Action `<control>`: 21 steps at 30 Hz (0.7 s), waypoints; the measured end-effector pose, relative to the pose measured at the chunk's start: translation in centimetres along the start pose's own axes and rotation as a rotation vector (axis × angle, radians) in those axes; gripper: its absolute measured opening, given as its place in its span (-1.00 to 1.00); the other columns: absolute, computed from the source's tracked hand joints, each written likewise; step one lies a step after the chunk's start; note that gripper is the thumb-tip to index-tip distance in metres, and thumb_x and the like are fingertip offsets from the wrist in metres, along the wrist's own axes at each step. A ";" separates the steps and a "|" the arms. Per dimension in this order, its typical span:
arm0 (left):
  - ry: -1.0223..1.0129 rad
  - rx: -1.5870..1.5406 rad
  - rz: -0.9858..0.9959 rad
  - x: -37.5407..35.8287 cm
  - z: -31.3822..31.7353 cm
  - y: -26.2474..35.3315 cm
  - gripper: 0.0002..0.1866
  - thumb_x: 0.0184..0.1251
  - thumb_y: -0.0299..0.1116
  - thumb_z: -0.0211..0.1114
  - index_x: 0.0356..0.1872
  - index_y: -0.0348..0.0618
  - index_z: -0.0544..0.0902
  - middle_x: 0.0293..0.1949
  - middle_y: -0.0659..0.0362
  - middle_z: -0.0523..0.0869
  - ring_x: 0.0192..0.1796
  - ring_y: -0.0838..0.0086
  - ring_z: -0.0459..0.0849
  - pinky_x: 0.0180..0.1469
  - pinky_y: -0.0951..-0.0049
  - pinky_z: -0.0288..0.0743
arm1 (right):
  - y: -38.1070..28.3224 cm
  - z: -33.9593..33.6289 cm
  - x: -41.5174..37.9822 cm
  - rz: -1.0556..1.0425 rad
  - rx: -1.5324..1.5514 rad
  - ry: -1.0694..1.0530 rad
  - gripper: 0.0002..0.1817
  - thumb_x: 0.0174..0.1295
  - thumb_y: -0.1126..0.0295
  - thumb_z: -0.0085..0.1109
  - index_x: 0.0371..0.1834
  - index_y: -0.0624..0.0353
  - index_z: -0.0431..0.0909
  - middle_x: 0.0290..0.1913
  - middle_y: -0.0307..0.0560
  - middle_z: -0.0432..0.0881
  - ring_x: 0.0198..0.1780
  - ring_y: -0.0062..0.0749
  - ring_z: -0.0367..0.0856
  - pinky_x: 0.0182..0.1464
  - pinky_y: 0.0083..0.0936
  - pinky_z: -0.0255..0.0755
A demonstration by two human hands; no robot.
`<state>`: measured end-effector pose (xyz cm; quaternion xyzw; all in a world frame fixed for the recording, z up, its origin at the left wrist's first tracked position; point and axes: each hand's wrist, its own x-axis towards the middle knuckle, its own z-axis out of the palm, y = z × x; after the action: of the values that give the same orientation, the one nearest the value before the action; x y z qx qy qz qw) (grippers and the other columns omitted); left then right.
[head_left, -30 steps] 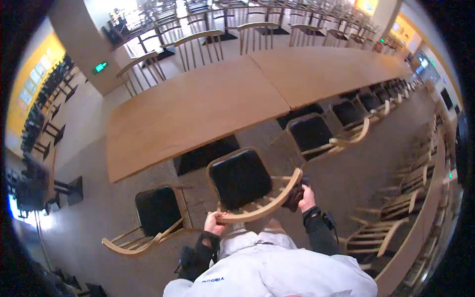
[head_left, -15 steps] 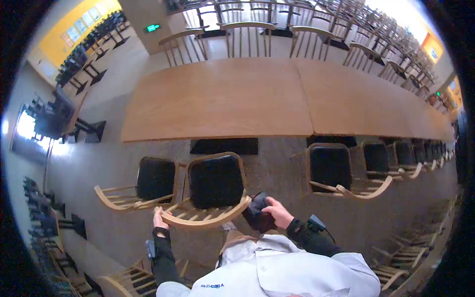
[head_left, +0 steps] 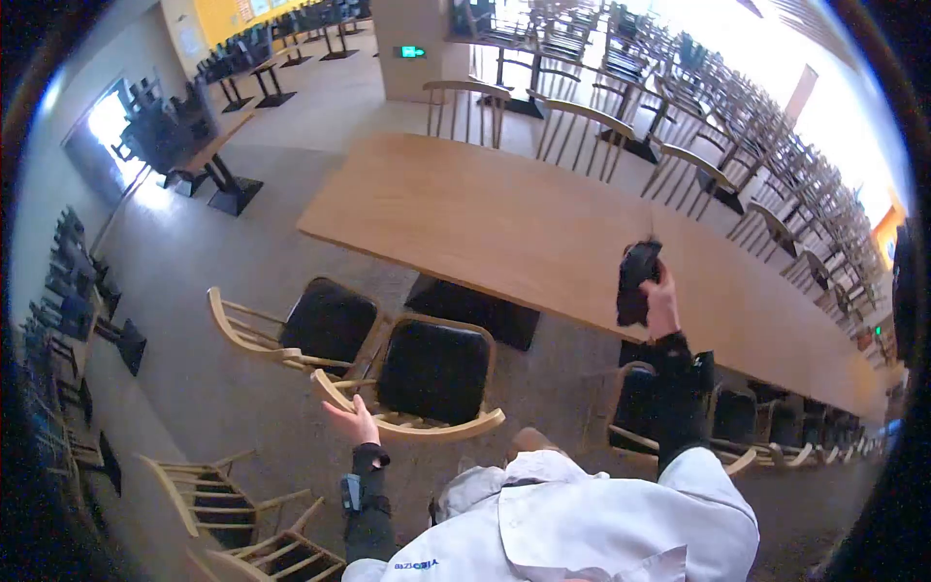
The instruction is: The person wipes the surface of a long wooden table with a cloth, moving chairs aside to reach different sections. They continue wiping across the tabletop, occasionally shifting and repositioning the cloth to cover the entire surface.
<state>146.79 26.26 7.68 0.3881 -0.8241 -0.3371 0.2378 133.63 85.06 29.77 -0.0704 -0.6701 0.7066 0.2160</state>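
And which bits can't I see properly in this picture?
All in the head view:
1. Some fingertips of the right hand: hidden by the dark cloth.
2. One chair seat: partly covered by the right sleeve.
3. The lower-left chair: cut off by the bottom edge.
4. The far-off chairs: too small and crowded to count.
5. The blue lettering: too small and blurred to read surely.
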 end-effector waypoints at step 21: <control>0.149 0.309 0.171 -7.3 6.4 21.5 -0.28 0.43 -0.33 0.25 0.50 -0.27 0.12 0.49 -0.18 0.17 0.53 -0.05 0.13 0.51 -0.03 0.03 | 27.9 28.4 14.3 -0.786 -0.871 -1.355 -0.24 0.06 0.21 0.26 0.45 -0.35 0.35 0.60 -0.14 0.07 0.62 0.03 -0.11 0.47 0.43 -0.18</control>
<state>136.57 44.61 18.45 0.3728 -0.8760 -0.1554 0.2636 103.87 64.48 7.80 0.5206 -0.8384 0.1547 -0.0456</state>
